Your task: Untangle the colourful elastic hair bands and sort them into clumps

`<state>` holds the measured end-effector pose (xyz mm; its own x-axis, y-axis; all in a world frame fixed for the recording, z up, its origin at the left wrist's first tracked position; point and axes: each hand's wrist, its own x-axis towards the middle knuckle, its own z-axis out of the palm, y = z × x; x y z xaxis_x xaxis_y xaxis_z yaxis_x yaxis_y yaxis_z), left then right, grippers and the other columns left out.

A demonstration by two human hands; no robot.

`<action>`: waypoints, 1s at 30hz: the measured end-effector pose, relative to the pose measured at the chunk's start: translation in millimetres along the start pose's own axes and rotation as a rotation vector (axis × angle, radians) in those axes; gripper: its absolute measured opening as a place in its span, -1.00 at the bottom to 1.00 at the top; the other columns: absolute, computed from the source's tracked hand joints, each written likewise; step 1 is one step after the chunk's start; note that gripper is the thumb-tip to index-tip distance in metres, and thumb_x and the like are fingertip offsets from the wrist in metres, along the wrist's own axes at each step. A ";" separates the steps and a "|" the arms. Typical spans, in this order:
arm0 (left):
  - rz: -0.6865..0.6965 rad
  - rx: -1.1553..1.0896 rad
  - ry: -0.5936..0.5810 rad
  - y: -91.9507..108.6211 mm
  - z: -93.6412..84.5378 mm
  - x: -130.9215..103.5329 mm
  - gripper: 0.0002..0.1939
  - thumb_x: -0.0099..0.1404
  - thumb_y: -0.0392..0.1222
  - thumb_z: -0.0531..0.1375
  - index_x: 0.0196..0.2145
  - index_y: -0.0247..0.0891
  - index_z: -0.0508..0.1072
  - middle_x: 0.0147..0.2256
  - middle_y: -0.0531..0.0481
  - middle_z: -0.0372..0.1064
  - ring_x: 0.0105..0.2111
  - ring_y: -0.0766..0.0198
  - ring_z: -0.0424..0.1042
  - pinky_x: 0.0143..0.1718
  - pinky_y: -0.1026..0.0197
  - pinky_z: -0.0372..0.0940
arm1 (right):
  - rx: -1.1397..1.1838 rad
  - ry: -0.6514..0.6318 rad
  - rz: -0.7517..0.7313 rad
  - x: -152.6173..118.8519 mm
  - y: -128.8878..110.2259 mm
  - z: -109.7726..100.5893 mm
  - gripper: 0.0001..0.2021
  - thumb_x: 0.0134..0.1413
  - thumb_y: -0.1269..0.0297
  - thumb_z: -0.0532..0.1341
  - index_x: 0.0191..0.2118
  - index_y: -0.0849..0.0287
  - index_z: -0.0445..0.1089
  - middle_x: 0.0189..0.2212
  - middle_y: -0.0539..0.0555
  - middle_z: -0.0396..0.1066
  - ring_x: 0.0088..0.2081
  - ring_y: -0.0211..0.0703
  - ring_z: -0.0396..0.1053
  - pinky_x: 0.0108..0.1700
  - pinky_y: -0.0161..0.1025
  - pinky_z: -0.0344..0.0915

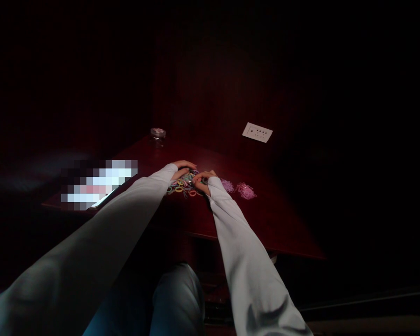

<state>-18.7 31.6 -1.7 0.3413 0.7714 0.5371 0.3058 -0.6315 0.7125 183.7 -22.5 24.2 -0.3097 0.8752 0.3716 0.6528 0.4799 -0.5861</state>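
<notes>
A loose heap of small colourful elastic bands [179, 188], in yellow, green, coral and other colours, lies on the dark red table. My left hand [182, 168] rests over the far left side of the heap, its fingers stretched out and the thumb apart from them. At the heap's right side is my right hand [203, 179], with fingers curled and pinched together low among the bands. What its fingertips hold, if anything, is too small to make out. Just right of that hand lie a purple bunch of bands [228, 185] and a pink bunch [247, 190].
A clear lidded jar [157, 136] stands near the table's far left corner. Left of my arm, a bright blurred-out screen [103, 184] lies on the table [266, 224]. A white socket panel [257, 132] sits beyond the far edge. The surroundings are very dark.
</notes>
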 end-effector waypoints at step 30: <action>0.081 0.187 -0.042 14.3 -6.7 -1.0 -0.49 0.28 0.33 0.24 -0.46 -0.17 0.63 -0.23 -0.07 0.62 -0.20 0.14 0.49 0.01 0.05 0.30 | 0.168 0.099 0.062 -3.0 -1.8 -16.3 -0.74 0.16 0.06 0.29 -0.22 0.12 0.63 -0.34 0.06 0.55 -0.19 -0.05 0.40 0.00 -0.11 0.34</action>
<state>-20.7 22.3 11.0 0.4069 0.7160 0.5672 0.4339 -0.6979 0.5697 194.7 -27.0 35.9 -0.1981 0.8970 0.3952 0.5412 0.4362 -0.7189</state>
